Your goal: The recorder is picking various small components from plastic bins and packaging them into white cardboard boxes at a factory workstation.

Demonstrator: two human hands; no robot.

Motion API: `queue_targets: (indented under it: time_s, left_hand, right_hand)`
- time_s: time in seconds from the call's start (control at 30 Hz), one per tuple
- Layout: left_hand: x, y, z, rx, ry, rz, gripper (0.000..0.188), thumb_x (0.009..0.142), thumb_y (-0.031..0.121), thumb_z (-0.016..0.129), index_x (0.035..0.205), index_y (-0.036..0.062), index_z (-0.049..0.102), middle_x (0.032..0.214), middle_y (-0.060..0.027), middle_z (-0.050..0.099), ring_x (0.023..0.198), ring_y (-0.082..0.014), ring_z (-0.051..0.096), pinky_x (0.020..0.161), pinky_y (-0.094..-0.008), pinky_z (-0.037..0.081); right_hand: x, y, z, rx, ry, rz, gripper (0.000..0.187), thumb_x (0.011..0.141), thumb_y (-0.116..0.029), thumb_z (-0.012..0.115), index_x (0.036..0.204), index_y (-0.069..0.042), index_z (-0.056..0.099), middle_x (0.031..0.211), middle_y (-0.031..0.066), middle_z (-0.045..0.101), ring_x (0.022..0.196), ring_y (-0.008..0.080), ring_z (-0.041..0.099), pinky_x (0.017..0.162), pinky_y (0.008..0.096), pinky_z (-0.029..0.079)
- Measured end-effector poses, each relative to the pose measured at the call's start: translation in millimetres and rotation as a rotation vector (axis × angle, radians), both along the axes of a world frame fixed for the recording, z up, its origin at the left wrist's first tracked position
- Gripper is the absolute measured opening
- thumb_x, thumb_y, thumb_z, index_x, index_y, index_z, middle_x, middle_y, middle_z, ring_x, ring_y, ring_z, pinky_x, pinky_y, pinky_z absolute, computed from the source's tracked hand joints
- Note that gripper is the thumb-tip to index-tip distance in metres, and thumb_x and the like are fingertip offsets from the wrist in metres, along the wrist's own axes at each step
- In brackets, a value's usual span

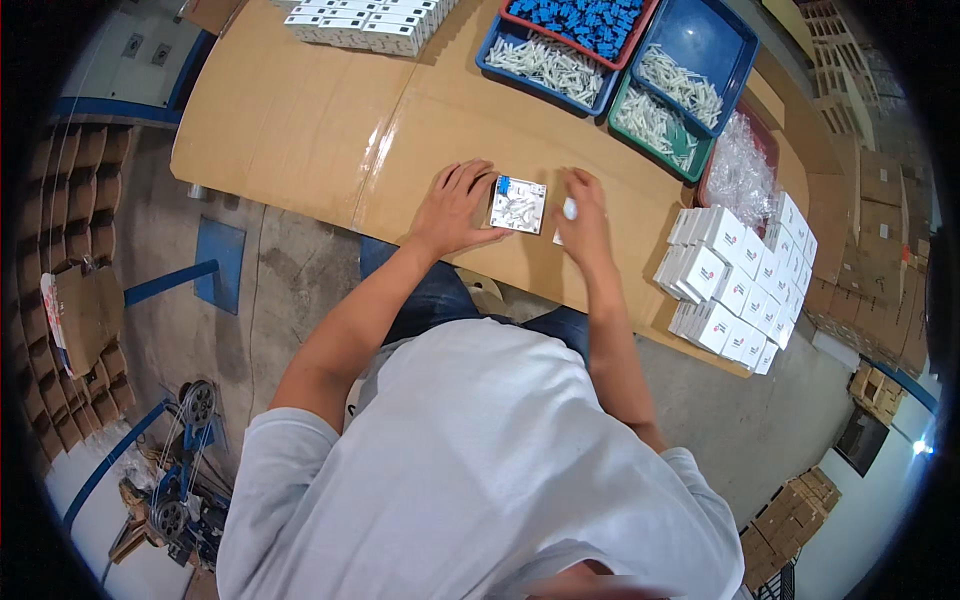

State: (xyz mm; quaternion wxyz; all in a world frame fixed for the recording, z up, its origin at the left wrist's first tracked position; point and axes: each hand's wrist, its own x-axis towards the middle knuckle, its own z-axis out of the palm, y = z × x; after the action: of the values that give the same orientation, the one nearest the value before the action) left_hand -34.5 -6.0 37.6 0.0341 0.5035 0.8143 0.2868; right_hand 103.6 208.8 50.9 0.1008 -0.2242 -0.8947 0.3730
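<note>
A small square box (519, 222) lies open on the table in front of me, filled with white pieces. One small blue piece (503, 185) sits in its upper left corner. My left hand (452, 212) curves around the box's left side, fingertips near the far corner and thumb at the near edge. To the right of the box, and apart from it, my right hand (588, 220) is curled around a small white item (570, 208) that its fingers partly hide. A bit of white (558, 237) also shows below those fingers.
At the back stand a red tray of blue pieces (585, 22), blue and green trays of white sticks (550, 70), and a heap of clear plastic bags (741, 165). White boxes (735, 280) are stacked at the right edge; more boxes (370, 30) stand far left. The table (290, 130) is brown.
</note>
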Motion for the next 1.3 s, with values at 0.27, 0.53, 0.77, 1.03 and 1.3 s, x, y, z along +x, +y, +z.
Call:
queue_targets:
  time_s: [0.27,0.53,0.77,1.03,1.3]
  left_hand:
    - [1.5,-0.7,0.6,0.004,0.002,-0.004,0.084,0.077,0.06,0.076,0.137,0.0071,0.053,0.142,-0.011,0.05,0.139,-0.0279,0.043,0.119,-0.0479,0.029]
    - [-1.5,0.9,-4.6,0.042,-0.075,-0.005,0.085,0.073,0.057,0.081,0.137,0.0076,0.053,0.142,-0.01,0.05,0.137,-0.0284,0.044,0.118,-0.0472,0.03]
    - [-3.0,2.6,-3.6,0.059,-0.122,0.012,0.086,0.072,0.052,0.084,0.138,0.0069,0.053,0.14,-0.0119,0.052,0.136,-0.0311,0.046,0.118,-0.0478,0.03]
    - [15.9,10.5,5.5,0.394,-1.219,0.044,0.072,0.088,0.033,0.072,0.148,0.0028,0.045,0.143,-0.0168,0.055,0.132,-0.0292,0.054,0.11,-0.0441,0.042]
    - [26.0,22.8,52.7,0.895,-2.12,0.071,0.066,0.096,0.04,0.049,0.153,0.0091,0.04,0.142,-0.0173,0.056,0.125,-0.0365,0.059,0.107,-0.0454,0.047]
  right_hand:
    - [68.7,24.5,-5.3,0.167,-0.125,-0.106,0.057,0.075,-0.014,0.086,0.124,-0.004,0.058,0.137,0.0223,0.053,0.127,0.0397,0.051,0.105,0.0465,0.044]
    - [70.1,15.5,-3.5,-0.316,-0.012,-0.303,0.042,0.081,-0.004,0.081,0.116,-0.005,0.057,0.1,0.0138,0.067,0.092,0.0266,0.068,0.081,0.0366,0.054]
    - [77.6,22.5,-5.1,-1.01,0.379,-0.564,0.03,0.09,-0.001,0.072,0.116,-0.004,0.057,0.109,0.0108,0.069,0.097,0.021,0.069,0.086,0.0343,0.056]
    - [71.8,22.5,16.7,-1.365,0.509,-0.466,0.035,0.092,-0.004,0.068,0.124,-0.006,0.054,0.12,0.0094,0.065,0.112,0.0225,0.065,0.097,0.0402,0.056]
    - [49.9,23.5,41.6,-1.422,0.53,-0.459,0.041,0.094,-0.007,0.066,0.133,-0.004,0.052,0.123,0.0097,0.065,0.115,0.0239,0.065,0.097,0.0403,0.056]
